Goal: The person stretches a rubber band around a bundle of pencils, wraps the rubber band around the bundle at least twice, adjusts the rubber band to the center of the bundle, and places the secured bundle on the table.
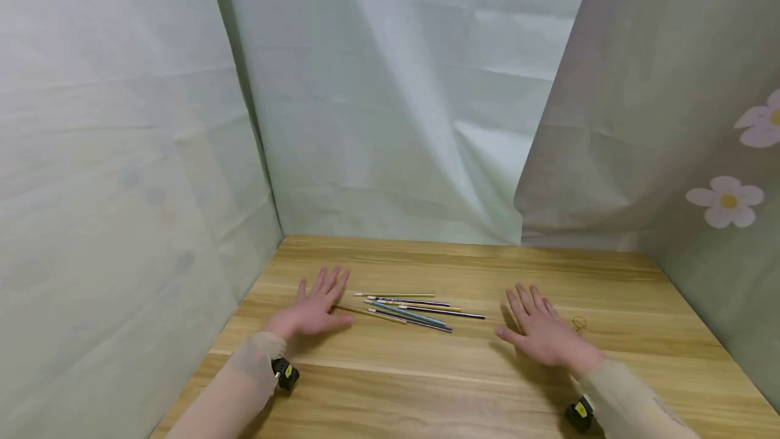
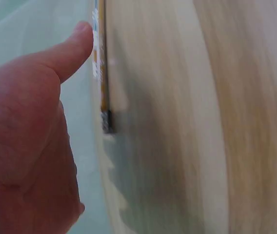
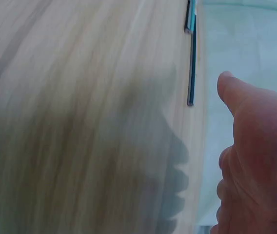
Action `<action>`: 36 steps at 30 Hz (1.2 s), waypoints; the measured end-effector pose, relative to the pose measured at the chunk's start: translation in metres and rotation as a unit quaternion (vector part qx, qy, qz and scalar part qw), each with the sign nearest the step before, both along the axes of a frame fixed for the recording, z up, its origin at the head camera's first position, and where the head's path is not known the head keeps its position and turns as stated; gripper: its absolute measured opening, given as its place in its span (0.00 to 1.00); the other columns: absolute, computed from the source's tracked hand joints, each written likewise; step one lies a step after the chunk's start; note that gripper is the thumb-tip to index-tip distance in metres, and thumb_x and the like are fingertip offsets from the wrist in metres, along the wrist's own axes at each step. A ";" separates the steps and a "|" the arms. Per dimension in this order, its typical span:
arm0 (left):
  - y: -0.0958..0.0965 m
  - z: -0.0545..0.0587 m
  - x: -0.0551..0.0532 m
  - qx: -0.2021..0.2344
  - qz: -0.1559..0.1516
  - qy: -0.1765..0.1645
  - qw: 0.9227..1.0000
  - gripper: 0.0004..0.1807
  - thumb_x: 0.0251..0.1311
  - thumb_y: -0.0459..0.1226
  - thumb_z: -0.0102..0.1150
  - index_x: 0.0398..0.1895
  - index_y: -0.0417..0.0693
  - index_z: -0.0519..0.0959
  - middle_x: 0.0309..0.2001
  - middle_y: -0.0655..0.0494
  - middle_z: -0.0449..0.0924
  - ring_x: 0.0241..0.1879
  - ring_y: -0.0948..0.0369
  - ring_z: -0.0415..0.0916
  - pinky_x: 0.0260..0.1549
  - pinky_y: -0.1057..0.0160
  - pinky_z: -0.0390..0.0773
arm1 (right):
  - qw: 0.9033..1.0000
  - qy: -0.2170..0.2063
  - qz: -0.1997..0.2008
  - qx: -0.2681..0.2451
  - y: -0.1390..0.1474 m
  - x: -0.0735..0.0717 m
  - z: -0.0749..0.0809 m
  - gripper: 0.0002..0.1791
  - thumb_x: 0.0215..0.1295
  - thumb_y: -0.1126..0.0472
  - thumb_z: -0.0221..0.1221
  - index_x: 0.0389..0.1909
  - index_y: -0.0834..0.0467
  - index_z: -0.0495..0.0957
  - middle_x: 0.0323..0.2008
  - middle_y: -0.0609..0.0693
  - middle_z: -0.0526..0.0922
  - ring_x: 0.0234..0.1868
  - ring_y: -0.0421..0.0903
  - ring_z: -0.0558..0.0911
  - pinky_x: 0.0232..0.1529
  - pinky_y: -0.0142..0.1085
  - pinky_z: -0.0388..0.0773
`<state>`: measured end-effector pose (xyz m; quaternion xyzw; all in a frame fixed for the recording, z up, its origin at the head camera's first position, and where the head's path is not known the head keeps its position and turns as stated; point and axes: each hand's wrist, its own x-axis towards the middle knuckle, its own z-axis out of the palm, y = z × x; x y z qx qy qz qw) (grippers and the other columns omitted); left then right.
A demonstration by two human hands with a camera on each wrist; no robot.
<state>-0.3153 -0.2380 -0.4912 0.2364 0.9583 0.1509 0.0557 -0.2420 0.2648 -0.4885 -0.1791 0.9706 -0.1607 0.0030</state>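
Several pencils (image 1: pixel 414 316) lie in a loose, overlapping bundle on the wooden table, in gold, teal and dark colours. My left hand (image 1: pixel 317 310) is spread flat at the bundle's left end, palm down, holding nothing. In the left wrist view its thumb shows beside a gold pencil (image 2: pixel 103 87) with a silvery end. On the right, my right hand (image 1: pixel 539 330) has its fingers spread, also with nothing in it, a short way from the pencil tips. A dark pencil (image 3: pixel 192 73) points past its thumb in the right wrist view.
A thin rubber band (image 1: pixel 579 323) lies just right of my right hand. Pale fabric sheets (image 1: pixel 396 120) hang behind the wooden table (image 1: pixel 414 385) and on both sides; the right one bears white flowers. Both wrists wear small black cameras.
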 end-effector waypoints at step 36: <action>-0.048 -0.044 -0.036 -0.045 0.121 -0.091 0.987 0.72 0.60 0.83 0.40 0.87 0.39 0.35 0.86 0.38 0.25 0.82 0.34 0.20 0.67 0.19 0.24 | 0.997 -0.053 -0.016 0.053 -0.056 -0.004 -0.012 0.59 0.75 0.24 0.48 0.81 0.72 0.53 0.82 0.72 0.49 0.83 0.71 0.45 0.79 0.65 0.45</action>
